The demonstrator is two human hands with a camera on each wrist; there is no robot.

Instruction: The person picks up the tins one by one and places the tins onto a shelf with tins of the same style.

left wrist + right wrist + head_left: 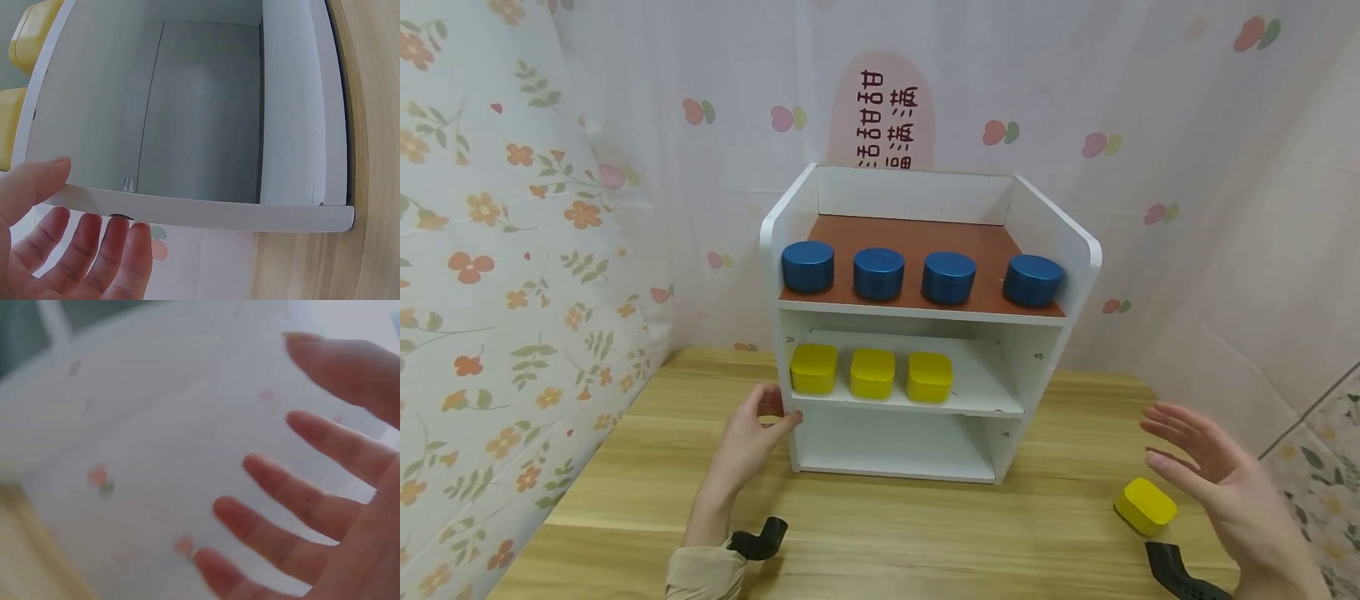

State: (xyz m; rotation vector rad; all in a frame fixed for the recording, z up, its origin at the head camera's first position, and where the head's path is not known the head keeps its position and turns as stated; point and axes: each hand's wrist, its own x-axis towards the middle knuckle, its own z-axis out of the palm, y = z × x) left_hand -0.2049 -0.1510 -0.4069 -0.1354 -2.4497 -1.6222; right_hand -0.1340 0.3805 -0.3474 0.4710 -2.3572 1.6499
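Observation:
A white shelf unit [898, 444] stands on the wooden table. My left hand [751, 437] holds the edge of its left side panel [206, 209], thumb on the inner side and fingers along the outer side. Three yellow rounded-square boxes [872, 373] sit on the middle shelf, toward the left. Several round blue tins [878, 273] line the front of the brown top surface. At the right, my right hand [1221, 479] is raised with fingers spread and nothing in it. Another yellow box [1146, 506] lies on the table beside that hand, apart from it.
The wooden table [880, 533] extends around the shelf unit. Behind it hangs a white curtain [715, 192] with fruit prints, and a flowered cloth [512, 250] covers the left side. A black curved mount [760, 540] is at my left wrist.

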